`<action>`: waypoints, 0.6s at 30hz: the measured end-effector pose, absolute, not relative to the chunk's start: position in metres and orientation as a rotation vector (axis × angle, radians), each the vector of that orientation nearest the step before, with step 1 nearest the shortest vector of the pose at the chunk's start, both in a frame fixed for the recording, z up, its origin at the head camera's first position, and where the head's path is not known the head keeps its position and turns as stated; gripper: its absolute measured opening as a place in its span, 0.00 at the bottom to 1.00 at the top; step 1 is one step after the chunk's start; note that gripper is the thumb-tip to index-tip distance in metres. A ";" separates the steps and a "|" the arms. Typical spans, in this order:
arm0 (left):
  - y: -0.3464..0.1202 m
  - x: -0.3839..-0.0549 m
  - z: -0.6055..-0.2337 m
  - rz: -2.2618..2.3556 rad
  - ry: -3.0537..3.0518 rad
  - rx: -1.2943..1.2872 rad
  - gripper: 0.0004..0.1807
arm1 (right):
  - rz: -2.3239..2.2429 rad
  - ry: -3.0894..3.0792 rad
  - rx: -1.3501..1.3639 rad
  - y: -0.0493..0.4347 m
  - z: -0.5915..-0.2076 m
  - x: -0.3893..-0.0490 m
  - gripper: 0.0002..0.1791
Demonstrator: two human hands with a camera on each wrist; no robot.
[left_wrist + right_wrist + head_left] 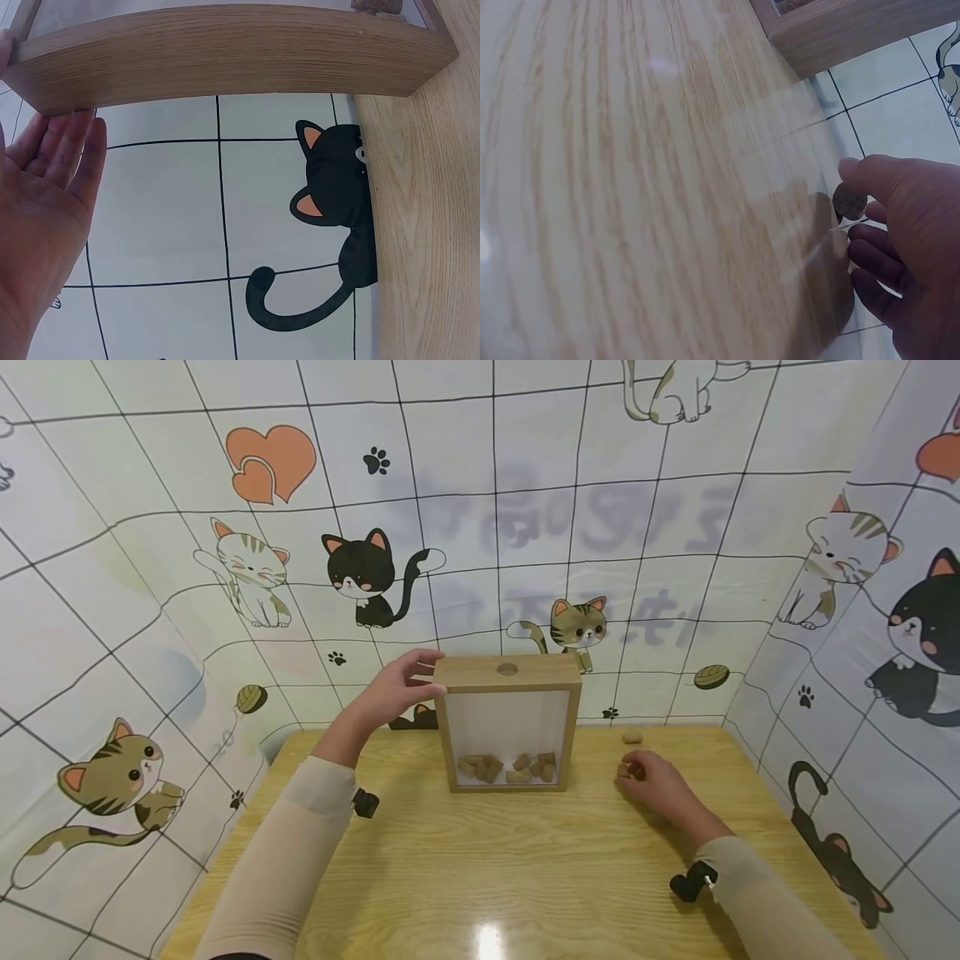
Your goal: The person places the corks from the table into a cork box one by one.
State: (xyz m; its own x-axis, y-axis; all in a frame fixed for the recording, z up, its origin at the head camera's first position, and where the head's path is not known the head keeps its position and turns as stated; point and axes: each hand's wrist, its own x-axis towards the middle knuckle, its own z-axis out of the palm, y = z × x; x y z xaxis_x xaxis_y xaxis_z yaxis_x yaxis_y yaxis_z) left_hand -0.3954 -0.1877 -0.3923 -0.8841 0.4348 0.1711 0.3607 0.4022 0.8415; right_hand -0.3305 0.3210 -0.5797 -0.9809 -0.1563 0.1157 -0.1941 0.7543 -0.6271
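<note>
A wooden box with a clear front stands upright toward the back of the table, and it has a round hole in its top. Several corks lie at the bottom inside. My left hand holds the box's upper left corner, thumb at the front edge and fingers at the back edge. To the right of the box, my right hand is low over the table. Its thumb and index finger pinch a cork, whose round end shows in the right wrist view. Just beyond that hand lies another cork.
The light wooden table reaches back to a wall covering printed with cats and grid lines, which also flanks both sides. Small black devices are strapped at both wrists.
</note>
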 end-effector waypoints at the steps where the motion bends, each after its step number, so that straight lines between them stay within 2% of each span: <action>1: -0.188 -0.396 -0.392 1.509 2.571 0.730 0.39 | 1.044 -2.894 0.270 0.321 -0.580 -0.331 0.26; 18: -0.187 -0.393 -0.391 1.507 2.575 0.736 0.41 | 1.079 -2.894 0.226 0.320 -0.586 -0.333 0.23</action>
